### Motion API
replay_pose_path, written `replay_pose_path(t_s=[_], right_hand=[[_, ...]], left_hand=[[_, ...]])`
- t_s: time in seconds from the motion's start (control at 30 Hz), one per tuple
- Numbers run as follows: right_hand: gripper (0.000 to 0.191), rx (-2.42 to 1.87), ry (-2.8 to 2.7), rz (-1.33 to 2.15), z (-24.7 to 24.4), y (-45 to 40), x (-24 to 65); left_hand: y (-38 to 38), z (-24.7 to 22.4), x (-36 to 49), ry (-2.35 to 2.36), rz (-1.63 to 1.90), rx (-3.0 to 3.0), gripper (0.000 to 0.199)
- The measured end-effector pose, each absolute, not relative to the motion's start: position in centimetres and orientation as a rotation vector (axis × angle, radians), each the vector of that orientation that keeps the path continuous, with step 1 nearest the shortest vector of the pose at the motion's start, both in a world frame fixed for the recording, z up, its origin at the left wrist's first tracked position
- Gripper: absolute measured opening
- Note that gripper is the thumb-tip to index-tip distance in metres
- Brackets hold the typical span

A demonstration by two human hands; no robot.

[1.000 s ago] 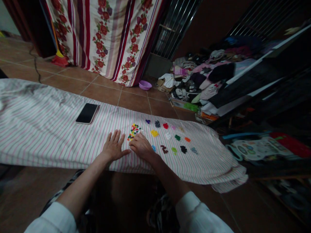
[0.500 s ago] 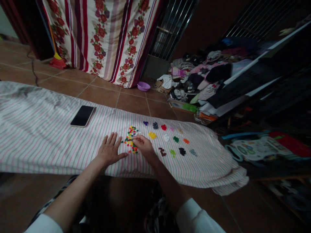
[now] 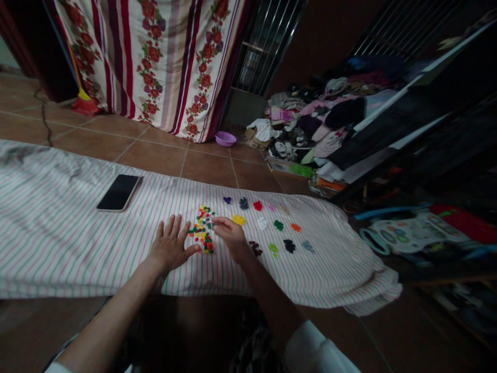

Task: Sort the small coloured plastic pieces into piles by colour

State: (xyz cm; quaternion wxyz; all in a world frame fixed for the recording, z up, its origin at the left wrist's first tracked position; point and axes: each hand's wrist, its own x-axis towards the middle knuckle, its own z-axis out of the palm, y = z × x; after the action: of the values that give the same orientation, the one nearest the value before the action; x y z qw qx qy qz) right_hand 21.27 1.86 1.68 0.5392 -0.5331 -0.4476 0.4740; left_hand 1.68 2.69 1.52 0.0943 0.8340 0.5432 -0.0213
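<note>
On the striped cloth (image 3: 163,197) lies a mixed pile of small coloured pieces (image 3: 202,233). My left hand (image 3: 170,243) rests flat with its fingers spread, just left of the pile. My right hand (image 3: 230,231) is at the pile's right side, thumb and fingers pinched together; whatever is between them is too small to make out. Several single-colour heaps sit to the right, among them yellow (image 3: 238,220), red (image 3: 258,205), dark green (image 3: 278,225), orange (image 3: 295,227), black (image 3: 289,245) and brown (image 3: 255,248).
A phone (image 3: 119,192) lies on the cloth at the left. Beyond the cloth are a purple bowl (image 3: 225,138), a floral curtain (image 3: 171,67), a red broom (image 3: 85,104) and piled clothes (image 3: 310,116). A dark slanted panel stands at the right.
My right hand has shifted slightly away from the mixed pile, still pinched. My left hand stays flat and spread beside it. The whole view has moved a little.
</note>
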Motion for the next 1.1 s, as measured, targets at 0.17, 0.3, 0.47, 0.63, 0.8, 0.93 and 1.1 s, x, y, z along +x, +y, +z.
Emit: replay_pose_path(t_s=[0.17,0.3,0.47,0.63,0.8,0.93,1.1], right_hand=[[0.031,-1.375,-1.037,0.961,1.3,3.0,24.6],[0.032,-1.468,-1.022,0.841,1.6,4.1,27.3],[0.03,-1.544,-1.059,0.697,2.0,5.8,29.5],[0.023,-1.655,-1.035,0.505,2.6,7.7,32.2],[0.022,-1.849,-1.074,0.401,2.5,8.6,34.7],[0.025,-2.048,-1.159,0.315,1.8,8.7,35.2],[0.029,-2.207,-1.28,0.136,0.9,8.6,35.1]], left_hand=[[2.8,1.5,1.7,1.608,-0.064,2.49,0.084],[2.7,1.5,1.7,1.612,-0.068,2.507,0.084],[2.7,1.4,1.7,1.616,-0.045,2.536,0.084],[2.7,1.1,1.5,1.616,-0.049,2.574,0.083],[2.8,1.3,1.5,1.608,-0.071,2.564,0.083],[2.9,1.5,1.5,1.609,-0.062,2.543,0.084],[2.8,1.3,1.5,1.609,-0.006,2.549,0.086]])
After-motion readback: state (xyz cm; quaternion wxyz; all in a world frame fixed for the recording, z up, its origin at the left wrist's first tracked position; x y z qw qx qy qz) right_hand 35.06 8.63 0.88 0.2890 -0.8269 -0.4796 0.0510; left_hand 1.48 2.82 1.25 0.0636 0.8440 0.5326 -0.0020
